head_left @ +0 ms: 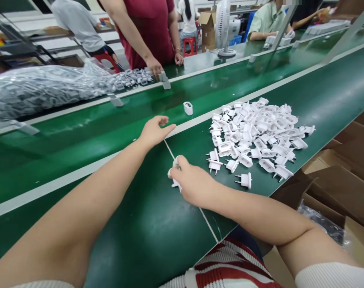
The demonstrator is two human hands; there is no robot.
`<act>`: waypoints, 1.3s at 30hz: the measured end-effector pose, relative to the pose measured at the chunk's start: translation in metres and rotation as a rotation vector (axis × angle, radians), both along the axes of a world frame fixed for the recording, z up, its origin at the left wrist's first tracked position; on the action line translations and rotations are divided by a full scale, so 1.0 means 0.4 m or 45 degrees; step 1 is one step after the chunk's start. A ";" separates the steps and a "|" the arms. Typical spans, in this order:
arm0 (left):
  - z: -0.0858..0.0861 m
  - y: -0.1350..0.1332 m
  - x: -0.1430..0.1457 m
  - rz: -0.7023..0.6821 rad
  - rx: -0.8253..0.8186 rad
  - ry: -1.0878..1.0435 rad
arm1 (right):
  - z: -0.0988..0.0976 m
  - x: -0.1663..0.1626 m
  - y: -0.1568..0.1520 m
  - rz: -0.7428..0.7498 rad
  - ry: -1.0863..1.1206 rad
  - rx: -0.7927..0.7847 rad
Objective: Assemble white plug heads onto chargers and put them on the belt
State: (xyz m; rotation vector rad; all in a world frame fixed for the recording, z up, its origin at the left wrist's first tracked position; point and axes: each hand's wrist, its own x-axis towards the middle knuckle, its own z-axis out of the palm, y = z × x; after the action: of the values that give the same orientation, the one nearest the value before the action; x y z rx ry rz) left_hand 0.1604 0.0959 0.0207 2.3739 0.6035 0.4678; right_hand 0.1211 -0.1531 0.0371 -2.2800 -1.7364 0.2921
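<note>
The green tabletop (133,232) fills the view from six o'clock round to two, and a green belt (109,128) runs along its far side. On the far side of that belt, at ten o'clock, sits a clear bag (46,86) of small parts. A loose heap of white plug pieces (254,128) lies on the tabletop at two o'clock from the hands. Each piece looks like moulded plastic: likely light, stiff and a little slick, tough in the body, with thin metal pins that could bend or snag on a neighbour. The flanged white body seems the place to take hold, pins kept clear of the fingers.

The left hand (157,130) hangs near the belt's edge, its grip fairly wide, thumb and fingers apart, with nothing visible in it. The right hand (194,180), at about five o'clock from it, has its grip closed narrowly on a white piece (176,184), pins pointing out; whether it holds a second, the fingers hide. A lone white housing (188,108) rests on the belt at two o'clock from the left hand, untouched.
</note>
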 end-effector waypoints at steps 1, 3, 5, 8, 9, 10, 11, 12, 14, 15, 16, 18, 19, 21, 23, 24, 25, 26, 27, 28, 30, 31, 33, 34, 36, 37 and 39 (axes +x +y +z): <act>-0.003 -0.001 0.045 0.017 -0.026 0.015 | -0.001 0.001 -0.003 0.010 0.027 0.001; -0.011 -0.005 0.128 0.058 -0.070 0.048 | -0.003 0.005 -0.008 0.039 0.073 -0.007; -0.021 -0.009 0.195 0.090 -0.103 0.092 | -0.005 0.011 -0.012 0.081 0.114 -0.016; -0.036 -0.015 0.253 0.115 -0.129 0.138 | -0.004 0.018 -0.017 0.145 0.166 -0.018; -0.040 -0.017 0.260 0.126 -0.129 0.139 | -0.004 0.019 -0.019 0.147 0.189 -0.018; -0.042 -0.019 0.261 0.143 -0.122 0.131 | -0.003 0.020 -0.022 0.136 0.220 -0.014; -0.042 -0.020 0.255 0.161 -0.111 0.119 | -0.003 0.020 -0.024 0.118 0.259 0.001; -0.039 -0.022 0.244 0.172 -0.096 0.105 | -0.003 0.020 -0.026 0.097 0.305 0.032; -0.030 -0.024 0.204 0.168 -0.067 0.083 | -0.006 0.021 -0.028 0.074 0.426 0.136; -0.023 -0.025 0.176 0.150 -0.057 0.074 | -0.009 0.024 -0.026 0.073 0.492 0.205; -0.017 -0.026 0.142 0.125 -0.050 0.068 | -0.013 0.027 -0.024 0.080 0.554 0.279; -0.006 -0.028 0.055 0.092 -0.039 0.050 | -0.024 0.037 -0.014 0.076 0.663 0.449; -0.002 -0.031 0.003 0.081 -0.032 0.037 | -0.029 0.043 -0.008 0.056 0.716 0.540; 0.002 -0.041 -0.116 0.064 -0.020 0.009 | -0.038 0.058 0.004 -0.023 0.826 0.700; 0.003 -0.060 -0.243 0.021 -0.009 -0.027 | -0.042 0.073 0.014 -0.132 0.968 0.788; 0.003 -0.074 -0.305 -0.012 -0.007 -0.042 | -0.042 0.078 0.018 -0.177 1.058 0.808; 0.002 -0.092 -0.363 -0.046 -0.014 -0.051 | -0.042 0.082 0.021 -0.204 1.150 0.810; 0.001 -0.112 -0.416 -0.076 -0.030 -0.054 | -0.041 0.083 0.024 -0.222 1.230 0.800; -0.001 -0.135 -0.462 -0.100 -0.053 -0.053 | -0.039 0.081 0.027 -0.233 1.297 0.788; -0.004 -0.159 -0.499 -0.117 -0.082 -0.051 | -0.038 0.077 0.030 -0.240 1.343 0.776; -0.012 -0.206 -0.550 -0.141 -0.147 -0.063 | -0.035 0.064 0.036 -0.255 1.411 0.768; -0.018 -0.225 -0.564 -0.160 -0.171 -0.078 | -0.035 0.056 0.040 -0.258 1.436 0.769; -0.030 -0.251 -0.576 -0.212 -0.190 -0.091 | -0.036 0.041 0.049 -0.252 1.433 0.774; -0.037 -0.256 -0.576 -0.233 -0.192 -0.094 | -0.036 0.034 0.053 -0.248 1.398 0.780; -0.051 -0.255 -0.572 -0.252 -0.193 -0.115 | -0.037 0.022 0.058 -0.246 1.309 0.805; -0.057 -0.251 -0.569 -0.252 -0.199 -0.134 | -0.037 0.016 0.058 -0.240 1.282 0.818; -0.067 -0.240 -0.564 -0.246 -0.217 -0.170 | -0.036 0.004 0.054 -0.204 1.258 0.826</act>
State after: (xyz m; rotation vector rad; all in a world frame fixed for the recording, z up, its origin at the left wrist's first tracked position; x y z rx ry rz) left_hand -0.0653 -0.0003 -0.0063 2.1920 0.3352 0.4648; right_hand 0.1226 -0.1314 0.0226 -1.3903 -0.9273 0.5854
